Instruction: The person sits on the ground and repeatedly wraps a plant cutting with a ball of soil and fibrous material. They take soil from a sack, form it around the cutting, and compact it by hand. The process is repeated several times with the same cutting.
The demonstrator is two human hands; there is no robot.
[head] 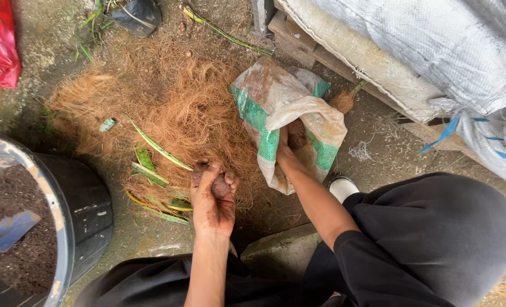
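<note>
Fibre heap: brown, stringy, spread wide over the ground ahead of the person, with green leaf strips lying on its near edge.
Tub: black, round, at the left, filled with dark soil; a blue trowel rests in it.
Sack: woven, white with green bands, lying just right of the heap, mouth turned toward the person.
Left hand: soiled, fingers curled shut around a dark brown clump, over the heap's near edge.
Right hand: pushed into the sack's mouth; fingers hidden, possibly grasping soil, cannot tell.
</note>
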